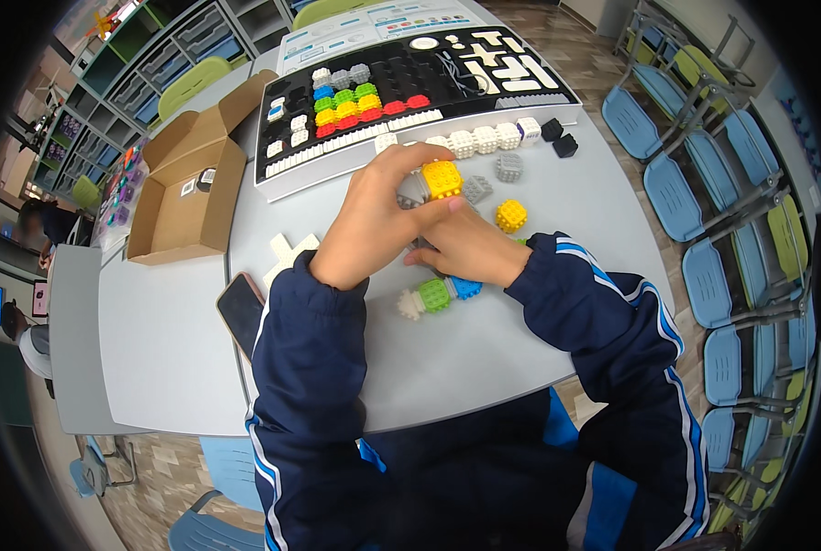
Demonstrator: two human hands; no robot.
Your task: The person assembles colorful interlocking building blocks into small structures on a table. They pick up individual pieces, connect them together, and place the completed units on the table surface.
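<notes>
My left hand (pixel 374 211) is curled round a studded yellow block (pixel 442 179), with a grey piece (pixel 413 190) beside it between thumb and fingers. Just below, my right hand (pixel 474 243) has its fingers bent in under the left; what they grip is mostly hidden. Beneath the hands lies a row of joined pieces, with a green block (pixel 434 295), a blue block (pixel 466 288) and a whitish end piece (pixel 410 304). A loose yellow block (pixel 511 216) sits right of my right hand. Behind it are grey blocks (pixel 508 166).
A black kit tray (pixel 401 78) of coloured blocks spans the table's far side, white blocks (pixel 485 140) along its front. Two black blocks (pixel 564 145) lie at its right corner. Leftward are an open cardboard box (pixel 185 202), a white cross-shaped piece (pixel 286 254) and a phone (pixel 240 310).
</notes>
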